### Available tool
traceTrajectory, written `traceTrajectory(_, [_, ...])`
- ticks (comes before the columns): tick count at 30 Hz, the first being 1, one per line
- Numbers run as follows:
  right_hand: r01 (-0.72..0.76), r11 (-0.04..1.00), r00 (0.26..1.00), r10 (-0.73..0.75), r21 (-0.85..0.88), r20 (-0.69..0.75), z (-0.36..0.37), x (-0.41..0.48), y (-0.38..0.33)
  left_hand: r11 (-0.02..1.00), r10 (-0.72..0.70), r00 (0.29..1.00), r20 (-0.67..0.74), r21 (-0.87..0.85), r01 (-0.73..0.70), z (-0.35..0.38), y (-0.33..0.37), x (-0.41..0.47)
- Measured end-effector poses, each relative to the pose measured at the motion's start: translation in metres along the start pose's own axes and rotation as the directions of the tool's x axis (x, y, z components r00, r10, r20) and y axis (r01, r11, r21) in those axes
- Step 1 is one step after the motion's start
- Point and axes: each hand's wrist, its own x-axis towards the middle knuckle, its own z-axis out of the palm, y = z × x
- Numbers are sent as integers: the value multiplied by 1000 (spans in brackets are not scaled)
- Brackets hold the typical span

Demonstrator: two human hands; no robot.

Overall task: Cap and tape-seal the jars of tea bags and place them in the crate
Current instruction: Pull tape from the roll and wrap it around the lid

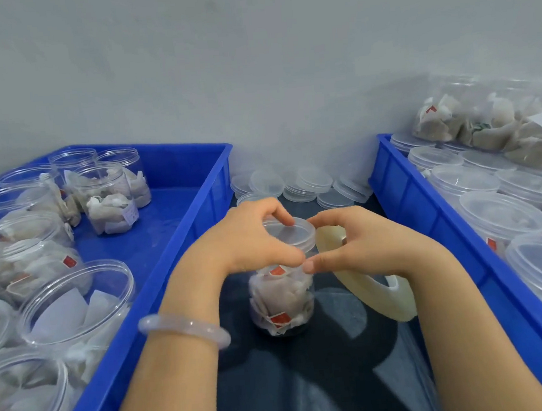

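Tea bags with red tags fill the clear jar [282,305], which stands upright on the dark tabletop [325,382] in the gap between two blue crates. Its translucent lid [294,236] sits on the mouth. The left hand [253,239] grips that lid from above, fingers curled over the far rim and thumb down at the jar's neck. The right hand [367,246] is curled around a tape roll [377,294] that hangs tilted just beside the jar, and its thumb reaches across to meet the left thumb at the neck. Whether a strip of tape already runs onto the jar is not clear. A pale bracelet [182,327] circles the left wrist. Behind the jar, loose lids [307,183] lie in a cluster against the wall. The left crate [216,183] holds open jars [100,192] of tea bags, some upright, some on their sides. The right crate [426,222] holds capped jars [497,220], with a clear bag of tea bags [490,126] lying on top at the back.
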Motion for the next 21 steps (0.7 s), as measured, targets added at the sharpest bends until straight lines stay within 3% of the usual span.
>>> traceTrajectory(3, [8, 994, 1000, -9, -110, -2, 3, -2, -5, 952, -94, 987, 132, 303, 50, -3, 21, 8])
traceTrajectory(7, [-7, 949, 998, -12, -314, -58, 9, 2, -15, 808, -228, 963, 146, 580, 103, 14, 39, 22])
traceTrajectory(13, [0, 921, 999, -19, -390, -43, 15, 8, -16, 826, -173, 976, 135, 559, 69, 24, 33, 35])
traceTrajectory(15, [-34, 943, 996, 4, -330, -92, 17, 10, -13, 860, -132, 987, 90, 506, 69, 24, 29, 36])
traceTrajectory(18, [-257, 965, 937, 234, -58, -259, 18, 13, -6, 894, -95, 995, -34, 438, 101, 28, 19, 35])
traceTrajectory(21, [-388, 921, 900, 388, 41, -197, 17, 13, 3, 884, -60, 994, -87, 458, 93, 34, 19, 36])
